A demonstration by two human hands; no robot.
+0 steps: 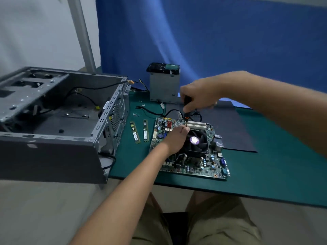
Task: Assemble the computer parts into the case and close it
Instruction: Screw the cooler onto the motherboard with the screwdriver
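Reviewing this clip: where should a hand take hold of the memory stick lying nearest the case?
I'd pinch the memory stick by its long edges at mid-length, from above: it lies flat on the green mat, with bare mat on both sides.

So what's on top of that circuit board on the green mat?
A black cooler fan sits on the circuit board. The right hand holds a screwdriver upright beside it; the left hand pinches its shaft. Whatever lies under the fan is covered.
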